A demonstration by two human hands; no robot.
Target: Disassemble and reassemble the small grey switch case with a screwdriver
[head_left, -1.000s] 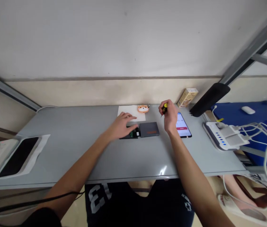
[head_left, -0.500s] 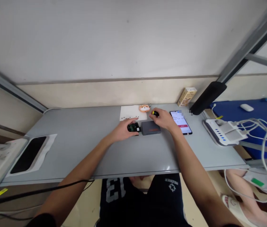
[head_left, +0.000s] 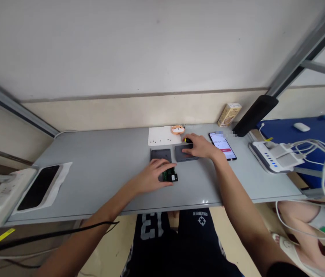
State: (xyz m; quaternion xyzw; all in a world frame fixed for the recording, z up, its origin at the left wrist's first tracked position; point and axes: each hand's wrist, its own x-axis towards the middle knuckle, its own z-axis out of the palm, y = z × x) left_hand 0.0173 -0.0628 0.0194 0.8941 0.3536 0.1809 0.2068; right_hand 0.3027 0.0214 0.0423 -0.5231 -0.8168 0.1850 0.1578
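Observation:
My left hand (head_left: 153, 175) is closed around the edges of a green-and-black circuit board (head_left: 168, 176), holding it low over the desk near the front. Just behind it lies a flat dark grey case part (head_left: 160, 154), partly covered by my fingers. My right hand (head_left: 198, 146) grips a thin screwdriver with a black and yellow handle (head_left: 188, 141); its slim shaft points to the right. Fingers of that same hand also touch a dark grey box-shaped case (head_left: 186, 156), which sits to the right of the flat part.
A white sheet (head_left: 159, 134) with several small screws and an orange animal-faced item (head_left: 178, 129) lie at the back. To the right are a lit phone (head_left: 223, 146), a small carton (head_left: 229, 114) and a power strip (head_left: 277, 157). Another phone (head_left: 38, 187) lies left.
My left hand has brought the circuit board toward me, and the flat case part now shows behind it. My right hand has settled onto the box-shaped case, the screwdriver still in it.

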